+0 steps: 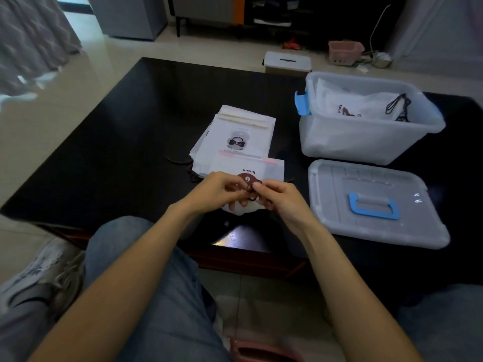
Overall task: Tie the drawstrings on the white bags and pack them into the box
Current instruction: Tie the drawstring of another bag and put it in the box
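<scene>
At the centre of the frame the left hand [218, 188] and right hand [278, 195] meet, fingers curled, both pinching the dark drawstring [252, 190] of a white bag [248, 168]. The cord sits between the fingertips of both hands, with a small loop hanging just below them. The bag lies flat on the black table [130, 126], its near end bunched under the hands; a round brown print shows just above the fingers, and the word "brown" is printed on it upside down.

Just behind this bag, toward the upper middle, is a stack [235, 134] of more white bags, the top one bearing a black logo. Dark cords trail from the stack's left side onto the table.

At the upper right stands the open clear box [366, 137] with a blue latch on its left end. White bags [360, 105] lie inside it, with dark cords at their right end. Below the box, at the right of the frame, its lid [373, 205] lies flat on the table, blue handle up.

The person's knees in blue jeans fill the lower frame.
</scene>
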`<state>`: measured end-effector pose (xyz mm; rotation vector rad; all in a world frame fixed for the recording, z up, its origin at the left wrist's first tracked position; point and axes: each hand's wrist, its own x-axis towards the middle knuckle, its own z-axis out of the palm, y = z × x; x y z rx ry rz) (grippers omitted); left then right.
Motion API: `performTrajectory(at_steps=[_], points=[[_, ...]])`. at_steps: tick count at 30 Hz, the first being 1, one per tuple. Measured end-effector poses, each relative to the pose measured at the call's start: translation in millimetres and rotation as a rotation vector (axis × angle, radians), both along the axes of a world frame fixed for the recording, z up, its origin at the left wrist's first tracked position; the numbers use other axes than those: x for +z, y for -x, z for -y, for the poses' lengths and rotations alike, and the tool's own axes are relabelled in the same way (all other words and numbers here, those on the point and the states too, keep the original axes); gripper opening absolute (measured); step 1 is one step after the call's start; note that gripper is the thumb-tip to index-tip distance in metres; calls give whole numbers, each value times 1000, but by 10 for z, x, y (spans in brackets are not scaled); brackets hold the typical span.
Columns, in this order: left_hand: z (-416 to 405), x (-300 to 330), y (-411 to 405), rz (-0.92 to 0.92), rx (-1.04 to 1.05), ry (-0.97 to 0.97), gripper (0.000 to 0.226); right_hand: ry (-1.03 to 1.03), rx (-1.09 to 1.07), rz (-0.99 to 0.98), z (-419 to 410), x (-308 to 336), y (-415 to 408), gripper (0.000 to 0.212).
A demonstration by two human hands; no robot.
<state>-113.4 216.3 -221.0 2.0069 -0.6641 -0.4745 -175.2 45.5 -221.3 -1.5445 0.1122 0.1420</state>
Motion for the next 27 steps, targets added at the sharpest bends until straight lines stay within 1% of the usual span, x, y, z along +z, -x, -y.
performTrajectory(at_steps=[1,4,9,13,17,19,21,22,25,27], points=[[-4,-11,-9,22,10,6,12,47,-7,39,22,11,-4,9],[0,-36,-28,79,45,5,10,203,-25,166,93,2,-39,13],[43,-60,-14,-16,19,41,9,505,-55,347,102,-17,-82,17],[58,-90,-24,28,75,34,12,736,-161,453,72,-45,-109,10],[76,-81,-13,36,117,48,15,991,-250,612,-33,-50,-111,9],[86,-63,-15,-11,183,101,23,1048,-296,693,-58,-59,-113,10],[75,-45,-21,-63,208,152,22,1060,-340,784,-55,-81,-124,13],[61,-37,-23,-80,193,161,21,1065,-351,829,-56,-91,-132,14],[56,0,-7,-152,97,199,28,1077,-350,924,-45,-90,-143,14],[68,9,-10,-142,59,215,22,1053,-345,956,-17,-80,-141,11]])
